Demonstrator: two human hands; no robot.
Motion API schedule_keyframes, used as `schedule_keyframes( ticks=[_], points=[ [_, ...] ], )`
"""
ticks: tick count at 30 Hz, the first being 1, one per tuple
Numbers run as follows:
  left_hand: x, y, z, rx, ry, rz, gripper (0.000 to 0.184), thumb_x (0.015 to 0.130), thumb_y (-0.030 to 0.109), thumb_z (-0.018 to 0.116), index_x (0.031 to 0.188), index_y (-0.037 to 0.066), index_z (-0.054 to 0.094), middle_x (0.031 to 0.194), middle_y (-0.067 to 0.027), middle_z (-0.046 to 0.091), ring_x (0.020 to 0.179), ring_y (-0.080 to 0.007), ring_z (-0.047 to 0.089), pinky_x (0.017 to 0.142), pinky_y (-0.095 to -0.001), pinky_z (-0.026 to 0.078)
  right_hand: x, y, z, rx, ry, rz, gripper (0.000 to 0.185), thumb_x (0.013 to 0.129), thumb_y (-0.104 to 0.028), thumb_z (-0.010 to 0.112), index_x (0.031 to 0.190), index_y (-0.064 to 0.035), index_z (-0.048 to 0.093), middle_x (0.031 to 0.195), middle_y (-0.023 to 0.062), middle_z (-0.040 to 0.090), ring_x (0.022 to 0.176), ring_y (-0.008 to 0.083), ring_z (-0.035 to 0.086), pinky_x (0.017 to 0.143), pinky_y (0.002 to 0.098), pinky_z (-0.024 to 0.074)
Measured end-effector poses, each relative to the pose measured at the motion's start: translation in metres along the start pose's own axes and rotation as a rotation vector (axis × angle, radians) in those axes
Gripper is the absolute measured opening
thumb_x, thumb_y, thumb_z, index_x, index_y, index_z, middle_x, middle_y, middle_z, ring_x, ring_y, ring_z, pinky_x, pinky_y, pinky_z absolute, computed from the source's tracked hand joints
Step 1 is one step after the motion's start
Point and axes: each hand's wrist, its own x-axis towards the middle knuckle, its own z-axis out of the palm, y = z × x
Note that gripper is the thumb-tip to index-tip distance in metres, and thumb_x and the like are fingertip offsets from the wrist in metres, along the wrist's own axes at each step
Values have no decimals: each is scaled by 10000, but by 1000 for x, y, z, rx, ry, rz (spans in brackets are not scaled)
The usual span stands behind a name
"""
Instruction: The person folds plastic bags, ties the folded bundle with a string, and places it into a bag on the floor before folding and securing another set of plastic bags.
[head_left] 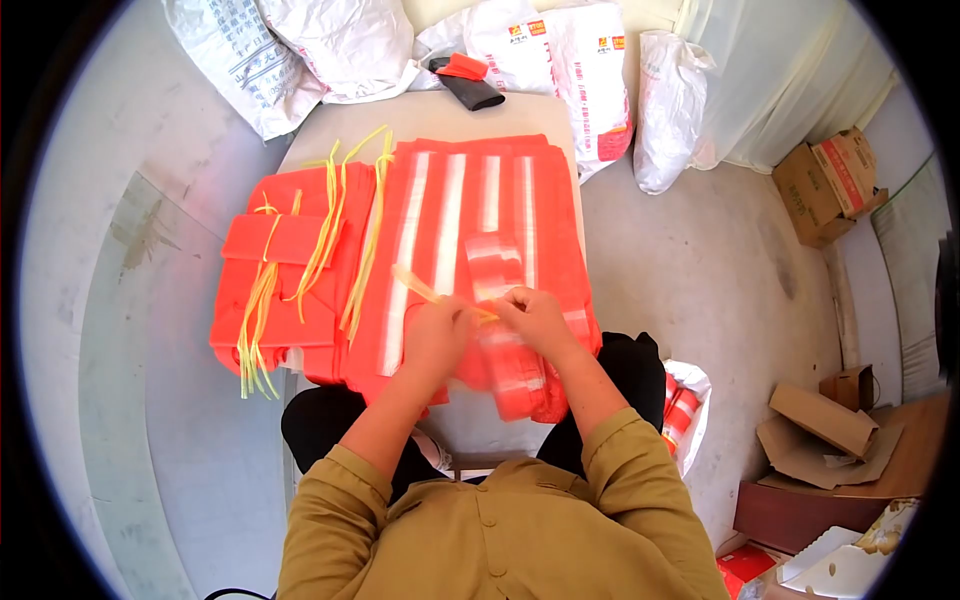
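Over the stack of red-and-white striped sheets (450, 215), a folded red-and-white bundle (514, 370) lies lengthwise, partly blurred. A yellow plastic strip (414, 284) crosses the bundle's middle. My left hand (440, 335) is closed on the strip at the bundle's left side, one loose end sticking out past the fingers. My right hand (535, 318) pinches the strip just to the right, close above the bundle. Whether the strip is knotted cannot be seen. More yellow strips (325, 240) lie on the red sheets (285, 290) at the left.
White printed sacks (340, 45) stand behind the table (330, 140). A black and red item (470, 85) lies at its far edge. To my right, a white bag (690, 400) holds red bundles. Cardboard boxes (825, 185) and flattened cardboard (830, 435) sit farther right.
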Motion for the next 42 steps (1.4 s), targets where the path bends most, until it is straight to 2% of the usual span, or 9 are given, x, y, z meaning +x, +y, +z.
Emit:
schedule_keyframes(
  ticks=[6,13,18,21,24,28,33,36,42],
  points=[
    [11,-11,15,100,30,164,109,928,141,664,971,46,694,809,-166,678,768,-345,660,690,-435,514,-6,-4,6,-281,-40,-165,146,922,-157,668,945,-22,721,863,134,680,798,263,656,725,384,511],
    [-4,21,12,-1,14,369,358,868,88,718,1219,78,652,1122,-176,675,918,-369,654,753,-456,527,-10,-1,7,-135,-4,-49,144,960,-127,621,1058,-39,677,929,147,713,864,305,689,754,391,526],
    [-2,0,21,266,127,504,380,830,60,745,1204,69,681,1114,-132,694,1002,-351,623,852,-465,514,-12,-6,5,-128,2,-65,201,993,-144,605,1094,9,688,919,138,715,821,211,672,744,345,525],
    [8,-7,21,171,-18,375,303,805,70,762,1100,14,719,1017,-128,716,1077,-343,601,901,-453,497,-9,1,4,-162,-28,-84,179,982,-148,617,1080,-4,658,933,156,710,861,262,682,766,366,531],
    [14,10,16,230,-136,138,197,852,116,768,987,-22,727,888,-102,724,968,-266,655,805,-387,522,-11,0,2,-9,-39,-33,155,977,-139,615,1062,-12,642,973,168,705,909,305,687,786,380,535],
    [14,-30,46,-325,-99,-199,200,952,175,719,974,-23,704,822,-55,702,745,-123,626,644,-282,492,-14,3,4,1,-31,-33,128,948,-107,616,1054,-42,648,1003,156,687,939,328,675,783,388,536],
    [14,-29,47,-435,-142,-277,192,1000,176,667,977,-13,694,813,-32,690,706,-68,592,608,-237,471,-13,4,16,-403,127,-371,181,868,-57,657,1047,-79,676,945,94,669,877,288,649,769,388,544],
    [11,-32,48,-327,-101,-219,258,953,234,652,1031,-1,725,882,-156,740,780,-266,713,719,-361,543,-14,3,21,-525,226,-526,237,831,-41,679,1063,-84,698,945,82,677,891,279,646,772,386,555],
    [5,-26,42,-336,-124,-88,230,934,197,650,1028,1,724,917,-185,735,834,-315,712,730,-391,535,-14,2,17,-636,238,-605,275,812,-19,694,1074,-92,731,940,79,671,940,269,643,762,361,564]
  ],
)
